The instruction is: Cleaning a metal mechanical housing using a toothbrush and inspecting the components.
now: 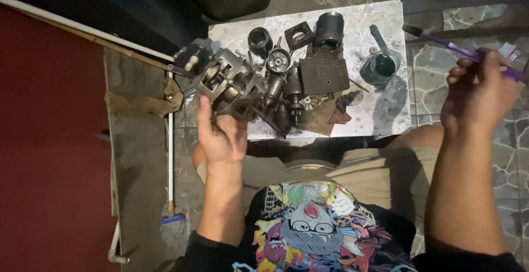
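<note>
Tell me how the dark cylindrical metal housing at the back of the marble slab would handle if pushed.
The dark cylindrical metal housing is probably heavy for its size, given its thick-looking metal wall. Standing on end on the white marble slab, it would likely slide rather than roll. Its surface looks grimy, so perhaps slippery.
</note>
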